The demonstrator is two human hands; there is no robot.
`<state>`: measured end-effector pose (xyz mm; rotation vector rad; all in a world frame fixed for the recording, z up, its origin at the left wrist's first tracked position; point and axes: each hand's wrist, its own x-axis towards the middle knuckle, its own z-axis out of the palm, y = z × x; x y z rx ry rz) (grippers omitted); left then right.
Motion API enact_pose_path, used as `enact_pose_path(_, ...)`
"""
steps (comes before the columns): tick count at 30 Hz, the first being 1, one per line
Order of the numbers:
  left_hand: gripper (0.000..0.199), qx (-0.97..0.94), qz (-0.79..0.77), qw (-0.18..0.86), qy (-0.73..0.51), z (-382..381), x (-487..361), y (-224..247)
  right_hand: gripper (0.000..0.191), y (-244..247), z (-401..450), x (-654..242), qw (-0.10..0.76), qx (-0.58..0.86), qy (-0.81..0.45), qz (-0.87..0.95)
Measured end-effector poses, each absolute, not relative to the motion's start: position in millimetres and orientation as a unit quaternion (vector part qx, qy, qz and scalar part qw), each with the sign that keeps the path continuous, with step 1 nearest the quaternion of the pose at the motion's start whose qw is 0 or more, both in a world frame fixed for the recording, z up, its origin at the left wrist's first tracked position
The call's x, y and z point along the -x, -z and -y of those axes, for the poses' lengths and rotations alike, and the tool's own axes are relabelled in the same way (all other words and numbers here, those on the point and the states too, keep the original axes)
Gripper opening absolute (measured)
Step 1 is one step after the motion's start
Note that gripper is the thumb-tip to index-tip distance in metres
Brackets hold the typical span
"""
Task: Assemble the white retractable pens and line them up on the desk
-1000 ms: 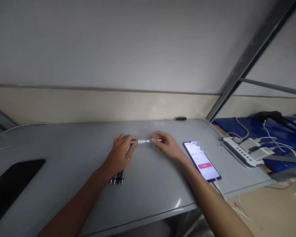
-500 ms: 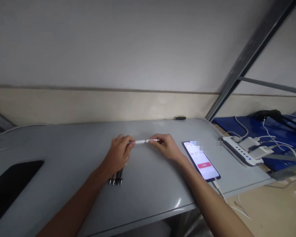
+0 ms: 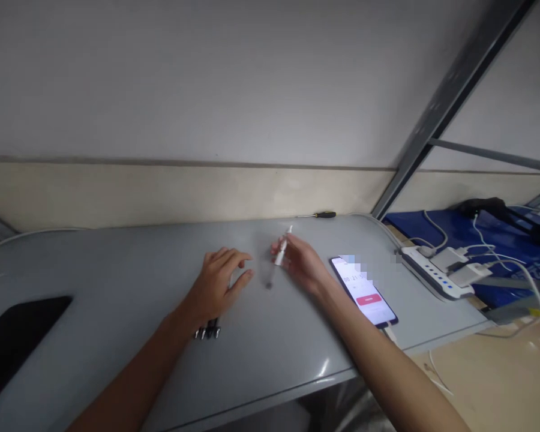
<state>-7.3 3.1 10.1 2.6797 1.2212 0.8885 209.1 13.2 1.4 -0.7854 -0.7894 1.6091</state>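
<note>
A slim white pen [image 3: 281, 253] is pinched in the fingers of my right hand [image 3: 303, 261], tilted with its upper end leaning away; its lower end is blurred by motion. To the left, my left hand [image 3: 220, 282] hovers with thumb and fingers apart, holding nothing. Beneath it, several dark pens [image 3: 210, 329] with shiny ends lie side by side on the grey table [image 3: 270, 354], mostly covered by the hand.
Right of my right forearm lies a lit phone [image 3: 364, 294] with a cable. Beyond it sits a white power strip [image 3: 436, 273] with plugged-in chargers. A screwdriver [image 3: 324, 214] rests along the wall. A black flat object [image 3: 22, 342] is at the left.
My left hand has let go of the white pen and its fingers have parted. In my right hand the pen has swung from lying level to a steep tilt.
</note>
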Motion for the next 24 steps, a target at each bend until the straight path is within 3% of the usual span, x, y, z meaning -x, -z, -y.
enact_pose_path(4, 0.022, -0.859, -0.421, 0.017, -0.289, -3.5, 7.4, -10.3, 0.020, 1.9, -16.7, -211.6, 0.575, 0.297, -0.729, 0.222)
enact_pose_path(8, 0.021, -0.846, -0.453, -0.011, -0.280, -7.5, 8.6, -8.0, 0.028, 0.4, -14.8, -213.5, 0.597, 0.268, -0.719, 0.234)
enact_pose_path(12, 0.019, -0.839, -0.474, -0.022, -0.266, -9.1, 9.6, -5.1, 0.022, 0.4, -13.9, -213.6, 0.597, 0.255, -0.721, 0.244)
enact_pose_path(24, 0.018, -0.796, -0.581, -0.056, -0.159, -10.0, 12.5, -7.9, 0.028, -0.7, -11.8, -212.8, 0.572, 0.224, -0.742, 0.270)
